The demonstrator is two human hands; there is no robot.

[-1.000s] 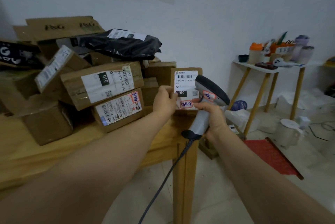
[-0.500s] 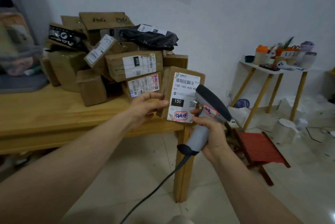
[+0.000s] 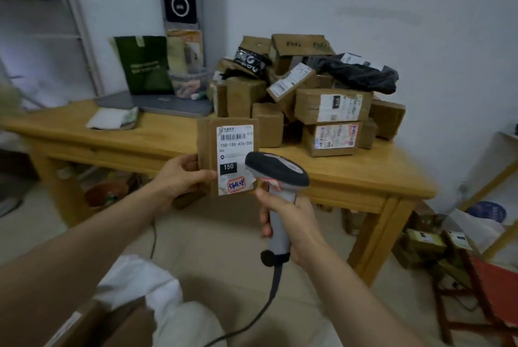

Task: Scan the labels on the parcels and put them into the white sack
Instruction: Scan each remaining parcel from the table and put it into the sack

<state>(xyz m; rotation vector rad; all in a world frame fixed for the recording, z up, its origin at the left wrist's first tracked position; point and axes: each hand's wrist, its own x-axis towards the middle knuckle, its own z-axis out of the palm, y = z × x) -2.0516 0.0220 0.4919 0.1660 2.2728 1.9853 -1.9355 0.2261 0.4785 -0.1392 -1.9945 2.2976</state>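
Since 0.5 s ago: parcel (image 3: 208, 144) carried left, away from the pile (image 3: 330, 106); it is now upright in front of the near edge of the table (image 3: 364, 170). Grip: left hand (image 3: 182, 178) pinches its left edge, thumb on the front face. Its label (image 3: 235, 147) faces the camera, reads 150-150-A26-050. Grip: right hand (image 3: 291, 220) wrapped round the handle of the scanner (image 3: 276, 168), whose head overlaps the label's lower right corner. Hands near, not touching. Newly in view: white sack (image 3: 140, 282), near left on the floor under the left forearm.

A light wooden table (image 3: 364, 170) stands against a plain white wall (image 3: 406, 4). Beneath it lies a pale beige tiled floor (image 3: 218, 237). The light is dim.
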